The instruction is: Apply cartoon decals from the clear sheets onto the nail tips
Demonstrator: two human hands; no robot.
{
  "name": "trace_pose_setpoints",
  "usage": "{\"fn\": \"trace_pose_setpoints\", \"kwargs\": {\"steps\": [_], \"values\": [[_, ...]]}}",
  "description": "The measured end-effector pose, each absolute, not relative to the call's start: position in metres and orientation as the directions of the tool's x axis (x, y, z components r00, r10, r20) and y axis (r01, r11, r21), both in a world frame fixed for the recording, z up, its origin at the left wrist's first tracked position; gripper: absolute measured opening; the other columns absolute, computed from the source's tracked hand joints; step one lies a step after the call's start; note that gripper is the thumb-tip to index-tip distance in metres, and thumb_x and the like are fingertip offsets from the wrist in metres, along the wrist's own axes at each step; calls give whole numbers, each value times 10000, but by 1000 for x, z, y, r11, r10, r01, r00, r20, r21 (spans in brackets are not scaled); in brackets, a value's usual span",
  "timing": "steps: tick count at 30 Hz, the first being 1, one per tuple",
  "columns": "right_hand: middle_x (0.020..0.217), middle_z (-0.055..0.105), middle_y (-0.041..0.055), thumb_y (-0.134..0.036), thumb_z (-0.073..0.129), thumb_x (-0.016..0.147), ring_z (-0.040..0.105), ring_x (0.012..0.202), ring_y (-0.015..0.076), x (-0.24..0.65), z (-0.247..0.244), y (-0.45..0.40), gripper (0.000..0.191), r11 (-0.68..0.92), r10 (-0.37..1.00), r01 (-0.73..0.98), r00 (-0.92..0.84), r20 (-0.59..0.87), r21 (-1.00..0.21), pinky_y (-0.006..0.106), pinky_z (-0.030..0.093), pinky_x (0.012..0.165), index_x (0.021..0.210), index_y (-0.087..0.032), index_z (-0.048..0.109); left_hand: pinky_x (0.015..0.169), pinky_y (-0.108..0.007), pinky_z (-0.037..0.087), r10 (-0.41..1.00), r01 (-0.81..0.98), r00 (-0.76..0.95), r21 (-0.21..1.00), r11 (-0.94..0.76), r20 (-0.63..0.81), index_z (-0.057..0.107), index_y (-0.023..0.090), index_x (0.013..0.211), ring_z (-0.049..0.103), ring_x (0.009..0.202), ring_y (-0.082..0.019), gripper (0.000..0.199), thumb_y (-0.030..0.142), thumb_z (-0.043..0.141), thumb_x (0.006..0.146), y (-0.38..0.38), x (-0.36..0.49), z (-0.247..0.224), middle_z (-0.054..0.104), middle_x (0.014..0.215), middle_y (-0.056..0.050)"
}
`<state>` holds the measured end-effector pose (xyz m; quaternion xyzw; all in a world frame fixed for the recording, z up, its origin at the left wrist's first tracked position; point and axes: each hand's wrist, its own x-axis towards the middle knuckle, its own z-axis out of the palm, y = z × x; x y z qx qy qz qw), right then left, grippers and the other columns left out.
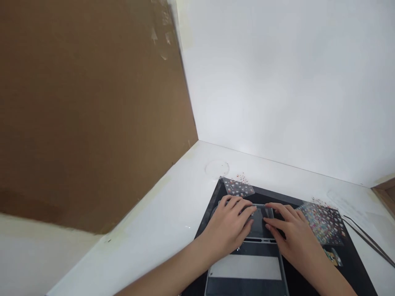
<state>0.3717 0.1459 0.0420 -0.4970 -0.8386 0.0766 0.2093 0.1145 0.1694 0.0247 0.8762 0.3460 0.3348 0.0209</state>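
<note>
A shallow clear plastic case (246,286) lies on a black mat (352,269), with a white strip (247,266) across its lower section. My left hand (230,224) rests over the upper left of the case, fingers somewhat spread and tips toward the middle. At the upper right rim, my right hand (290,230) touches the case; its index finger reaches the top edge, while the thumb and another finger rest lower on the dark panel. Whether anything small lies under the fingertips is hidden.
Patterned sheets dotted with small colourful pieces, one at the mat's top left (237,187) and another at its right (324,224), lie on the mat. Dark tweezers (368,240) lie at the right. A brown board (92,115) and a white wall (277,82) bound the white table (148,246).
</note>
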Motion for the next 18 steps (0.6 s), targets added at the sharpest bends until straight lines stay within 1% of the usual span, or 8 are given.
{"fn": "trace_pose_setpoints", "kwargs": {"steps": [3,6,7,9,12,15,16,18], "values": [[1360,784,81,-332,590,1053,740,1103,340,375,39,148,285,413,911,789,-357,209,-455,564,577,888,1065,-370,873,1012,-468,520,612,586,541,263,-766,577,600,176,1347,681,1168,-257,251,239,425,1179,170,115,26,730,1287,-49],[1369,773,101,-455,607,1048,746,1096,333,374,43,147,295,302,951,755,-283,125,-582,588,604,947,1037,-366,888,1007,-461,520,601,583,540,253,-772,589,602,174,1345,685,1178,-251,261,259,407,1193,170,115,27,730,1288,-39],[1366,769,110,-514,610,1048,748,1109,327,373,47,146,322,260,961,736,-260,93,-625,571,618,962,1032,-359,892,1009,-465,520,599,583,537,253,-772,594,603,175,1341,687,1178,-249,260,263,407,1194,170,115,27,730,1285,-32],[1337,769,130,-646,613,1039,757,1133,309,371,60,142,421,171,975,683,-221,22,-711,495,648,964,1026,-337,899,1007,-473,521,597,581,529,256,-772,603,608,175,1331,691,1169,-250,249,257,419,1190,169,115,27,728,1280,-28],[1252,788,151,-806,630,980,778,1099,292,371,83,131,570,35,981,594,-172,-85,-804,367,673,828,1008,-306,903,985,-480,519,588,566,515,268,-780,624,617,171,1312,697,1145,-257,217,221,459,1171,168,115,30,730,1263,-31],[1201,805,141,-853,696,909,772,1055,271,373,102,117,591,-79,981,508,-111,-157,-858,317,656,784,977,-304,904,978,-472,517,567,526,498,291,-799,656,628,169,1288,699,1120,-254,186,183,500,1153,163,117,39,740,1228,-25],[1177,806,131,-848,747,872,761,1017,252,373,106,111,572,-132,978,453,-84,-190,-882,309,646,795,957,-304,904,972,-457,521,557,504,489,303,-809,672,630,171,1284,698,1109,-241,181,177,507,1152,159,118,43,743,1218,-17],[1107,798,105,-817,860,780,701,874,190,373,111,100,536,-252,960,306,-41,-277,-918,286,614,772,909,-298,901,953,-403,541,543,444,459,349,-826,703,633,186,1284,695,1068,-196,181,187,503,1158,149,123,53,746,1193,4]]}}
